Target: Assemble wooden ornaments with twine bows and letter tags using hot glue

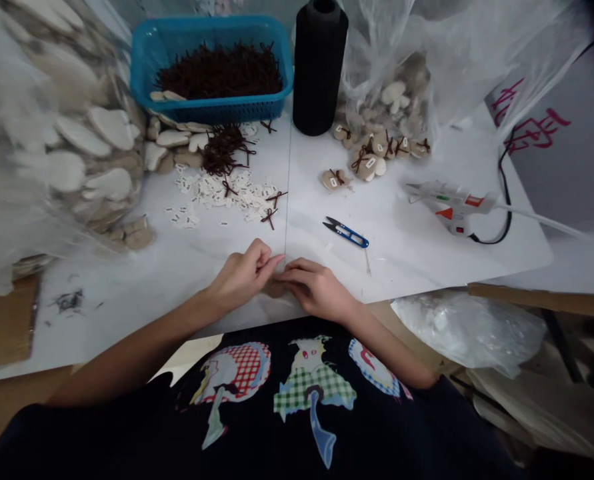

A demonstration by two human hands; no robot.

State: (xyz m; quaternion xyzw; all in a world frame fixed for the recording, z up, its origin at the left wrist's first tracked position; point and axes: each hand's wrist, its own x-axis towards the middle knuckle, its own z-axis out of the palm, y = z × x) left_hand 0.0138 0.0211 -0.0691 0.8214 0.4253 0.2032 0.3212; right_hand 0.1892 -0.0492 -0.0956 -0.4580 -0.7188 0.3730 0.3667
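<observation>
At the table's near edge, a small beige padded fabric piece [275, 289] is partly hidden beneath my fingers. My right hand [319, 288] is closed on it, fingertips pinching its upper side. My left hand [244, 272] is curled just above and left of the piece, thumb and finger pressed together; whatever they hold is too small to make out. Beyond my hands lie blue-handled thread snips [347, 232], a spread of small white printed labels [217, 193] and several loose dark brown bows [269, 217].
A blue basket [211, 110] of brown bows stands at the back, beside a black thread cone [321, 67]. Finished pieces with bows and labels [369, 162] lie right of centre. A hot glue gun [454, 203] with its cord is farther right. Plastic bags [57, 133] of fabric pieces flank the table.
</observation>
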